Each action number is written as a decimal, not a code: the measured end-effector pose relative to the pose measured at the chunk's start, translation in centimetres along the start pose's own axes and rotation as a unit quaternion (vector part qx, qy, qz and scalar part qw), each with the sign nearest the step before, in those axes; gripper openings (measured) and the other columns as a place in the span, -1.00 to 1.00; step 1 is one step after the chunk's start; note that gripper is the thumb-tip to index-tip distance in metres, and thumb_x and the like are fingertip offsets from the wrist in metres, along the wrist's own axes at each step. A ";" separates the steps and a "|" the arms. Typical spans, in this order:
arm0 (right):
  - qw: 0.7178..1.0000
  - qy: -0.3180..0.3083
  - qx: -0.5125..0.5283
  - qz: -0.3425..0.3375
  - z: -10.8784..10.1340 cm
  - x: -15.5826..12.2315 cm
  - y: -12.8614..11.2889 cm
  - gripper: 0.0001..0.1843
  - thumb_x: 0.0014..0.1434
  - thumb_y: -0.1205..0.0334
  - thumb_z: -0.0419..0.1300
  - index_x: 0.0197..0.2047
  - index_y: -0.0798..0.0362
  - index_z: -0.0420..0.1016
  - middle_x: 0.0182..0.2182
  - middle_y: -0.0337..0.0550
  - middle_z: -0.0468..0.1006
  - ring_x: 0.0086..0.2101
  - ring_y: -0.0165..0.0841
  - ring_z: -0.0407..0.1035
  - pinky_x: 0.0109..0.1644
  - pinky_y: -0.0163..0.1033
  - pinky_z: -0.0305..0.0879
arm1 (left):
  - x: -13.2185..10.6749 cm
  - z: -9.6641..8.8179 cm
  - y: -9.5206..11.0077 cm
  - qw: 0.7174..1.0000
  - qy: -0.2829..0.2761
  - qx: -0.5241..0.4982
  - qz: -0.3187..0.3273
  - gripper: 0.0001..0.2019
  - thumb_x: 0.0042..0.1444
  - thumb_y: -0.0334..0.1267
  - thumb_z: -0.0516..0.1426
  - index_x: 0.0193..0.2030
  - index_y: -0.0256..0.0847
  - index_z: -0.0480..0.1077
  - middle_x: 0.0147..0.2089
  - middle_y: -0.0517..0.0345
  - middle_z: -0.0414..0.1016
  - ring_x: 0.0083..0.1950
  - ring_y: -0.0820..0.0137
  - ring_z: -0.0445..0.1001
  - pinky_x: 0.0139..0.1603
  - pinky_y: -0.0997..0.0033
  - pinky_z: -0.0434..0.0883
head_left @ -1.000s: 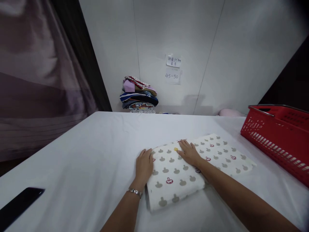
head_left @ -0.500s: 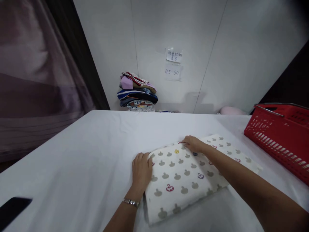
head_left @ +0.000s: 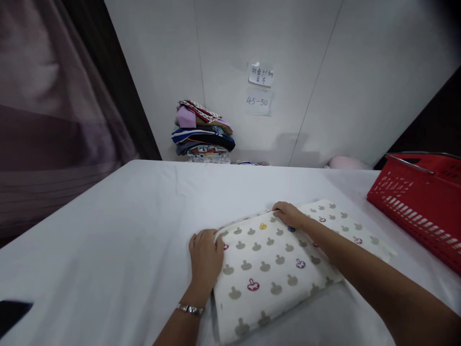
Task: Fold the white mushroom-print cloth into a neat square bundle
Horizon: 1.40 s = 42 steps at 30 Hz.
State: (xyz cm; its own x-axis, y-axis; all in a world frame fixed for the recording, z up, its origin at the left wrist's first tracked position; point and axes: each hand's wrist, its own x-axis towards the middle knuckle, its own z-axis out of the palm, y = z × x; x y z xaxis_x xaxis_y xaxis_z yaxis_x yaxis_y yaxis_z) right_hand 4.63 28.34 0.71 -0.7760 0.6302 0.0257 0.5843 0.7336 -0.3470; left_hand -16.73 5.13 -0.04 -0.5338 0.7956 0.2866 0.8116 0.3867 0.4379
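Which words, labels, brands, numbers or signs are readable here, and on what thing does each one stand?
"折叠织物 桌布": upper paper on the wall; handwritten, slightly blurred, so this reading is not certain.
"45-50": lower paper, just below.
No readable text on the cloth, basket or fabric pile.

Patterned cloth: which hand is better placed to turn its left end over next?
Probably the left hand: it is at the far left corner of the cloth, while the right hand is farther along the far edge.
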 end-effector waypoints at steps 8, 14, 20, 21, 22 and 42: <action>0.995 0.077 0.025 -0.064 2.5 -0.3 1.5 -0.70 0.18 0.26 -0.02 -0.10 0.05 0.46 -0.10 -0.06 0.48 -0.06 -0.26 0.29 0.06 -0.11 0.17 | 0.2 0.2 -0.2 1.000 -0.022 0.013 -0.016 -0.78 0.11 -0.28 -0.07 -0.24 -0.20 0.38 -0.20 0.06 0.49 -0.07 0.27 0.37 0.16 0.13 0.06; 0.995 0.077 0.027 -0.061 2.4 -0.1 1.6 -0.66 0.18 0.26 -0.03 -0.05 0.03 0.46 -0.04 -0.07 0.47 -0.01 -0.27 0.29 0.11 -0.08 0.15 | 0.2 0.1 -0.3 0.999 -0.025 0.022 -0.002 -0.76 0.13 -0.26 -0.09 -0.25 -0.19 0.39 -0.21 0.07 0.47 -0.09 0.26 0.37 0.06 0.18 0.18; 0.995 0.093 -0.042 -0.009 2.9 -1.3 -1.2 -0.56 0.23 0.20 -0.06 0.16 0.03 0.28 0.19 -0.03 0.23 0.20 -0.21 0.01 0.23 0.03 -0.09 | 0.5 0.6 -1.0 1.000 -0.018 0.020 0.003 -0.67 0.15 -0.27 -0.14 -0.10 -0.23 0.38 -0.03 -0.01 0.40 0.02 0.25 0.33 0.07 0.21 0.22; 0.996 0.078 -0.045 -0.012 3.2 -1.5 -1.8 -0.53 0.25 0.16 -0.09 0.21 0.01 0.21 0.22 -0.05 0.17 0.22 -0.22 -0.04 0.24 0.05 -0.14 | 0.5 0.8 -1.1 1.000 -0.017 0.021 -0.001 -0.66 0.15 -0.28 -0.14 -0.05 -0.25 0.36 0.05 -0.03 0.37 0.08 0.24 0.30 0.11 0.20 0.19; 0.997 0.059 -0.048 -0.012 3.5 -1.6 -2.4 -0.51 0.27 0.13 -0.13 0.24 -0.01 0.16 0.24 -0.08 0.14 0.24 -0.23 -0.08 0.25 0.06 -0.17 | 0.6 0.9 -1.2 1.000 -0.018 0.023 -0.006 -0.64 0.15 -0.28 -0.14 0.00 -0.26 0.33 0.10 -0.04 0.34 0.13 0.23 0.26 0.15 0.18 0.16; 0.985 0.106 -0.097 0.101 -2.2 -4.7 6.2 -0.67 0.18 0.33 -0.06 -0.15 0.08 0.50 -0.12 -0.05 0.51 -0.07 -0.25 0.32 0.05 -0.19 0.15 | 1.0 1.3 -1.6 0.999 -0.046 0.005 -0.021 -0.64 0.14 -0.28 -0.15 -0.01 -0.20 0.34 0.06 0.02 0.40 0.12 0.21 0.27 0.18 0.09 0.12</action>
State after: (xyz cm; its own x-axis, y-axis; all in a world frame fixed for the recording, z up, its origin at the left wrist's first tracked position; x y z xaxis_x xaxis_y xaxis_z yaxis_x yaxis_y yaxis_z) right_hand 12.39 30.50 0.48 -0.5845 0.7918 0.1772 0.7714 0.6100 -0.1810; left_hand -18.26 5.85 -1.57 -0.5440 0.8177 0.1880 0.7911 0.4252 0.4397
